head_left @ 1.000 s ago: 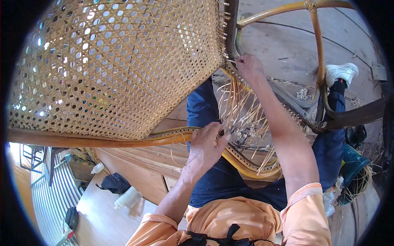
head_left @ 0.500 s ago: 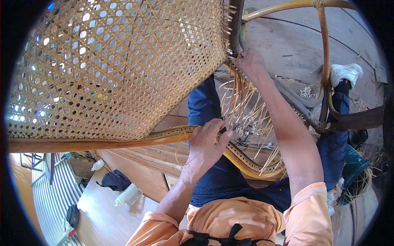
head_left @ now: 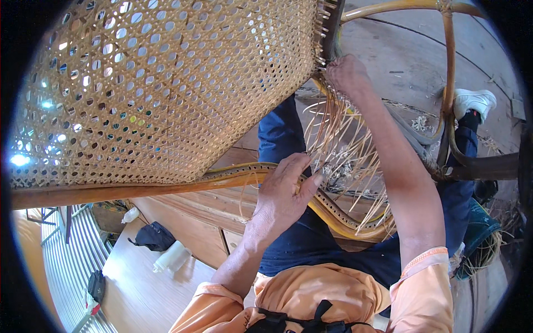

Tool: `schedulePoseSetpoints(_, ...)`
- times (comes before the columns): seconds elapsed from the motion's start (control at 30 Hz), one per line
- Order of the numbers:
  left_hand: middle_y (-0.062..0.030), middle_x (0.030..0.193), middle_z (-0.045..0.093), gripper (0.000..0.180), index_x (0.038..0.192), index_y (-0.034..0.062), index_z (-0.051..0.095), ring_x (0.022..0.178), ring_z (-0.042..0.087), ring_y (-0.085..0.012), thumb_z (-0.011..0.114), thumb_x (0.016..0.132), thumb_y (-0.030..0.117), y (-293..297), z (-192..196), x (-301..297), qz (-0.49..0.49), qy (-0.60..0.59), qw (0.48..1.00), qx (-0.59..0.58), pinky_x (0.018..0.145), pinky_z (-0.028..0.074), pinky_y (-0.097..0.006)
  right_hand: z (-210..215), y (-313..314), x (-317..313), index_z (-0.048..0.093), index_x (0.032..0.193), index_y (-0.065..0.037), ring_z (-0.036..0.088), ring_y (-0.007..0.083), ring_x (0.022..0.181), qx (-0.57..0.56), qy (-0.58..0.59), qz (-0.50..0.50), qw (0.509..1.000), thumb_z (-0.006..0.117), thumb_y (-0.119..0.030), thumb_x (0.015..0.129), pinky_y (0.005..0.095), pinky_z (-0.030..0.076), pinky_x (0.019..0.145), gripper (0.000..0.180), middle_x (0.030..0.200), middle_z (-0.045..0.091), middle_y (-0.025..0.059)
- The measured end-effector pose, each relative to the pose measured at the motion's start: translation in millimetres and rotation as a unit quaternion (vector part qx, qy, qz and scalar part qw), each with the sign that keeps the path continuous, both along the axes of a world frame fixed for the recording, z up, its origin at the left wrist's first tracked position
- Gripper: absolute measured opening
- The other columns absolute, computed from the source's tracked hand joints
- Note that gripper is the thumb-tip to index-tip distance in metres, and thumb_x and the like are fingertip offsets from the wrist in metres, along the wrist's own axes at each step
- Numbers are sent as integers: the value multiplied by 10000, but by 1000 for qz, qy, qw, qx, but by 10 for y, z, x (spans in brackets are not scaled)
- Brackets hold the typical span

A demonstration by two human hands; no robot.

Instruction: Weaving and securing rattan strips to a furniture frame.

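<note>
A large woven cane panel [head_left: 183,89] fills the upper left, with an open lattice of holes. At its right edge, where several short pegs stick out, my right hand [head_left: 350,77] is closed with the fingers pinched. What lies between those fingertips is hidden. Loose cane strands [head_left: 333,130] hang in a bunch below that hand. My left hand [head_left: 286,186] rests over the curved rattan frame [head_left: 347,222], which has a row of small holes. Its fingers are stretched out and the thumb stands apart; I see nothing held.
Rattan chair-like legs and bars [head_left: 448,61] stand at the right. Cane scraps lie on the floor. A dark green container [head_left: 480,233] with strands is at the lower right. On a pale surface at the lower left are a black cap [head_left: 154,237] and a white bottle [head_left: 173,260].
My left hand has loosened its pinch, and the dark object at its fingertips no longer shows. The view has shifted slightly; my right hand stays at the panel's edge.
</note>
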State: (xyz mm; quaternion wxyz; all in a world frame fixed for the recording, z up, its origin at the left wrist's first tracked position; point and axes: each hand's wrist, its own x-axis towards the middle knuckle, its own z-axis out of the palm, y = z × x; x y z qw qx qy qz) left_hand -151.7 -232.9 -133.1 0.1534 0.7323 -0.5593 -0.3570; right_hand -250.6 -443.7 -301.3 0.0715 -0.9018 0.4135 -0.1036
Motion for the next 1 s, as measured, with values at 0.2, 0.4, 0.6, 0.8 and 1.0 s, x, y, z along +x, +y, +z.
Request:
schedulePoseSetpoints(0.2, -166, 1169, 520, 379, 1125, -12, 523, 1002, 556, -251, 583, 855, 246, -70, 127, -22, 46, 55, 996, 57, 801, 469, -312, 37, -36, -43, 613, 772, -3, 592, 328, 645, 303, -190, -82, 930, 546, -177, 792, 390, 439, 593, 187, 739, 613, 203)
schedulePoseSetpoints(0.4, -166, 1095, 563, 333, 1106, 17, 542, 903, 592, -247, 581, 850, 226, -76, -65, 137, -13, -70, 995, -67, 781, 465, -341, 161, 117, 159, 645, 852, -57, 599, 325, 825, 264, -154, -165, 938, 507, -226, 831, 387, 486, 721, 219, 861, 628, 161)
schedulePoseSetpoints(0.6, -164, 808, 629, 298, 975, 3, 601, 842, 616, -276, 525, 859, 268, -924, -211, 49, 119, -47, 991, -31, 778, 440, -363, 145, 147, 259, 633, 891, -37, 598, 327, 822, 279, -156, -209, 924, 534, -268, 803, 397, 480, 741, 267, 871, 626, 175)
schedulePoseSetpoints(0.8, -236, 893, 617, 380, 931, -19, 596, 854, 589, -361, 514, 823, 336, -1261, -783, 73, 139, 27, 990, 22, 790, 435, -417, 23, -29, 23, 623, 801, -53, 614, 294, 792, 35, 20, 84, 996, 534, -123, 764, 380, 488, 714, 119, 804, 625, 151)
schedulePoseSetpoints(1.0, -134, 724, 622, 336, 925, -43, 620, 650, 596, -182, 566, 797, 264, -1290, -863, 43, 156, 70, 983, 70, 621, 458, -307, 96, -132, -100, 527, 995, -39, 572, 191, 898, -48, 137, 207, 967, 469, -71, 785, 288, 440, 775, 220, 932, 584, 63)
